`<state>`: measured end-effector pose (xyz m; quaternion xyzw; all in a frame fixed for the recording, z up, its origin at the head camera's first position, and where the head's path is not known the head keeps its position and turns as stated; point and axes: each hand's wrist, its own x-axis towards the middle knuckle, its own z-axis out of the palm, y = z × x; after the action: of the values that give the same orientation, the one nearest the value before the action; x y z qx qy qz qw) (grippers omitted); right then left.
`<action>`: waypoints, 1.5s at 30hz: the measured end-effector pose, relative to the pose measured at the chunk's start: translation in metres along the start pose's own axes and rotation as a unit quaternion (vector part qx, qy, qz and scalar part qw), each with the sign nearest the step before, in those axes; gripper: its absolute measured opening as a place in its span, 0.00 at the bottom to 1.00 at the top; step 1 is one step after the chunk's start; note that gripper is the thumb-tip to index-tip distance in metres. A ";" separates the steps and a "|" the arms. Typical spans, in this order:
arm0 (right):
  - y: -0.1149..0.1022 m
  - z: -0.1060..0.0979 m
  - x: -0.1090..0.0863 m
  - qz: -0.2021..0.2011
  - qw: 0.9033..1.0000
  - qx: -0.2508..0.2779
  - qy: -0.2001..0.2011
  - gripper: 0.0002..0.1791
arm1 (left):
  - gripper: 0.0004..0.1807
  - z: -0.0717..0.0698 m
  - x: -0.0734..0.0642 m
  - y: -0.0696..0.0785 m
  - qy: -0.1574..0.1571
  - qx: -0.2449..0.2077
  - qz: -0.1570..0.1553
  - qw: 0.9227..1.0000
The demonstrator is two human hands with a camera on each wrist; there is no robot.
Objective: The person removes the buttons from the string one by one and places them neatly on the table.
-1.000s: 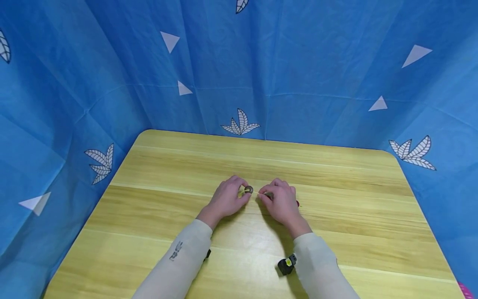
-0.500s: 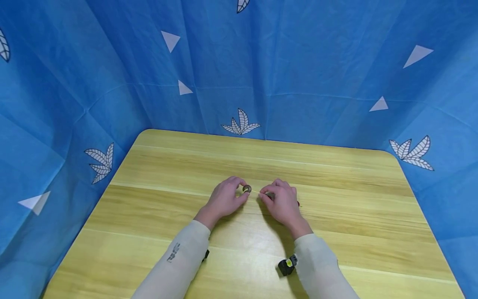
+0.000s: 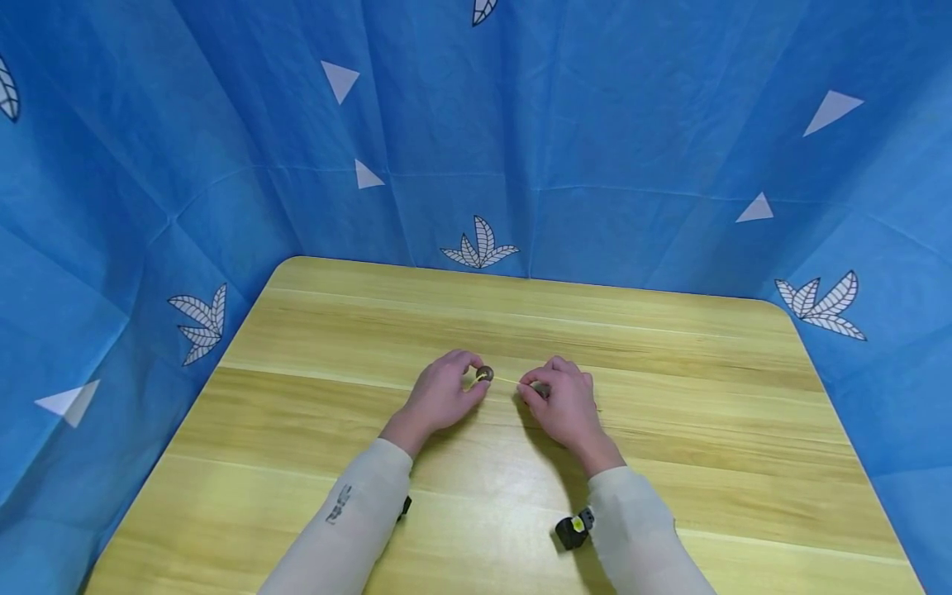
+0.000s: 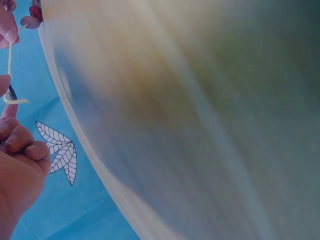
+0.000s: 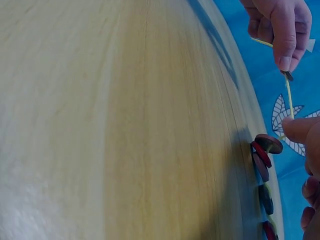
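Note:
Between thumb and forefinger, my left hand pinches a round brown button by its edge. A thin yellow string runs from that button to my right hand, whose thumb and forefinger pinch it. In the left wrist view the button shows edge-on, and a short end of string pokes out past it. More dark and red buttons, several of them, hang threaded on the string beneath my right hand in the right wrist view. The head view mostly hides them behind that hand.
Both hands are above a pale wooden table with rounded corners. A blue curtain with leaf and triangle prints surrounds its far and side edges. A small black device is at the right sleeve.
My left hand has drifted left with the brown button, so more yellow string shows between the hands. The right hand has barely shifted.

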<state>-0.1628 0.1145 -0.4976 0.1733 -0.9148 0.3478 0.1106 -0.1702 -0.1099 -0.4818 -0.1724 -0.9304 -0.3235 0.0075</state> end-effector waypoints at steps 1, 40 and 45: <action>0.000 0.000 0.000 0.001 1.000 0.000 0.000 0.03 | 0.12 -0.001 0.000 -0.001 0.000 0.002 -0.002 1.000; 0.004 0.002 -0.001 0.023 1.000 0.017 -0.008 0.02 | 0.12 -0.019 -0.009 -0.023 0.014 0.002 -0.036 0.999; 0.003 0.002 -0.001 0.025 0.999 0.019 -0.008 0.02 | 0.12 -0.022 -0.011 -0.028 0.013 0.008 -0.042 0.999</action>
<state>-0.1630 0.1149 -0.5014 0.1555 -0.9129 0.3662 0.0913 -0.1715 -0.1468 -0.4825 -0.1286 -0.9393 -0.3179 0.0076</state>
